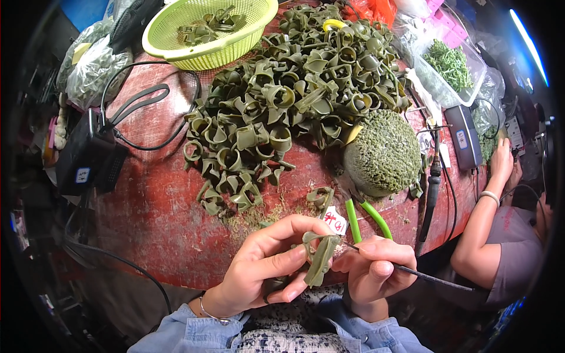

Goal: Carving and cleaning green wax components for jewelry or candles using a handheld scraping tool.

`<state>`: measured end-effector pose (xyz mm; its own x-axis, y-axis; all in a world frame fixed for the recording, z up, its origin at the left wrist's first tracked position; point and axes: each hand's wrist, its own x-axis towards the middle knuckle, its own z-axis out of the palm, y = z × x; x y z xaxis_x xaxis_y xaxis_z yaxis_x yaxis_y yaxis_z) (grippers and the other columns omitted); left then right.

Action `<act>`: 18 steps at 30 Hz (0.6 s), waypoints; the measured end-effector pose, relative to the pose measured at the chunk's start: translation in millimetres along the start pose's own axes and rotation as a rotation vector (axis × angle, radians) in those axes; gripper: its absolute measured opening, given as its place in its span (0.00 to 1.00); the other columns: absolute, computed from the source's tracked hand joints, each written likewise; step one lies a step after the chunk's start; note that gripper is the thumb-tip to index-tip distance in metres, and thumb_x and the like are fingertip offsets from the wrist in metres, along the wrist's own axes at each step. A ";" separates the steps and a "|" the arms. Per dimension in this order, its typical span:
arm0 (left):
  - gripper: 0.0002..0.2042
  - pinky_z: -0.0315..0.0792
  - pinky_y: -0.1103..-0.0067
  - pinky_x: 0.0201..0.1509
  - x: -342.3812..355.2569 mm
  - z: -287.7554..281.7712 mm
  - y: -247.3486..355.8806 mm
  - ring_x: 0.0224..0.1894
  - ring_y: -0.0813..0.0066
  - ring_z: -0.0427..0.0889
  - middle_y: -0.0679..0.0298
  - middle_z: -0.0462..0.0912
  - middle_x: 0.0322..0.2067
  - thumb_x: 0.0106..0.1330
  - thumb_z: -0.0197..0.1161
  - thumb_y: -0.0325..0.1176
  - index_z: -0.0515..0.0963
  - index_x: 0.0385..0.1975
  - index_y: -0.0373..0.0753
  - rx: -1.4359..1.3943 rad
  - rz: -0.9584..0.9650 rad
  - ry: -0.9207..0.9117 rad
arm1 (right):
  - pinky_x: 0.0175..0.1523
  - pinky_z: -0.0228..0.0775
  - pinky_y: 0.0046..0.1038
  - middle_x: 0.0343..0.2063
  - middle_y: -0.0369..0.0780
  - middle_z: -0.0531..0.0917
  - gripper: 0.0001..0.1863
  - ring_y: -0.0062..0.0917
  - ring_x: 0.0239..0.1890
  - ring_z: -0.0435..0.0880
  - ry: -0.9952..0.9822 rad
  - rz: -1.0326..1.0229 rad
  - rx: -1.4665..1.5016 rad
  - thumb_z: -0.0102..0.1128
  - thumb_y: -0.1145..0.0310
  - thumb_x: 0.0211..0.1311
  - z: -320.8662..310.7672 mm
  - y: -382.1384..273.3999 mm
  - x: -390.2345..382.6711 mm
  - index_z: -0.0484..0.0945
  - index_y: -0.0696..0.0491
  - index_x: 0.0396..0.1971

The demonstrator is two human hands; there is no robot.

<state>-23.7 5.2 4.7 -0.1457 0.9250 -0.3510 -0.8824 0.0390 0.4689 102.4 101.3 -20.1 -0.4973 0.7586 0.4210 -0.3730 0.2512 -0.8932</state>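
In my left hand (265,267) is an olive-green moulded piece (319,262), gripped between thumb and fingers. My right hand (381,270) pinches a thin dark rod (432,278), whose end is at the piece. Just beyond my hands lie green-handled pliers (376,220), their jaws toward a round mound of crumbly green material (382,156), and a paper tag (335,219) with red marks. A large pile of similar moulded pieces (247,135) covers the middle of the red table (147,200).
A light-green basket (165,41) holds more pieces. Black power boxes (85,156) (462,138) with cables stand left and right. Bags (94,73) and a clear tub of green bits (447,65) sit at the back. A co-worker's arm (482,223) reaches in at right.
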 end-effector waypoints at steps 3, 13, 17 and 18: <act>0.13 0.57 0.91 0.11 0.8 5.8 1.0 0.11 0.84 0.65 0.51 0.72 0.30 0.62 0.48 0.30 0.64 0.41 0.26 -0.058 -0.020 0.002 | 0.25 0.74 0.25 0.18 0.45 0.80 0.13 0.29 0.20 0.81 -0.130 -0.137 0.047 0.51 0.65 0.59 -8.7 0.7 4.2 0.72 0.63 0.30; 0.15 0.57 0.91 0.14 -1.2 -2.5 0.4 0.18 0.87 0.68 0.63 0.72 0.34 0.63 0.50 0.29 0.63 0.49 0.36 0.129 0.059 -0.051 | 0.23 0.71 0.21 0.14 0.41 0.77 0.09 0.25 0.16 0.78 -0.017 -0.091 -0.102 0.47 0.71 0.60 0.8 0.1 5.3 0.72 0.62 0.31; 0.15 0.58 0.91 0.14 -1.8 3.7 1.0 0.18 0.88 0.68 0.64 0.72 0.33 0.62 0.52 0.29 0.64 0.49 0.36 0.222 0.069 0.059 | 0.24 0.68 0.20 0.18 0.42 0.78 0.09 0.24 0.18 0.77 -0.078 -0.167 -0.285 0.51 0.71 0.58 -0.7 -0.2 8.6 0.73 0.61 0.33; 0.15 0.58 0.91 0.15 -1.2 5.0 0.3 0.18 0.89 0.68 0.65 0.72 0.32 0.61 0.52 0.28 0.64 0.49 0.36 0.222 0.094 0.095 | 0.24 0.67 0.20 0.19 0.42 0.78 0.09 0.23 0.19 0.77 -0.080 -0.174 -0.298 0.53 0.70 0.57 -0.8 0.5 8.5 0.73 0.61 0.33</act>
<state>-21.6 6.0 9.3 -0.2725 0.8894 -0.3671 -0.7446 0.0467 0.6659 98.6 108.4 -17.0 -0.5107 0.6421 0.5717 -0.2184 0.5463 -0.8086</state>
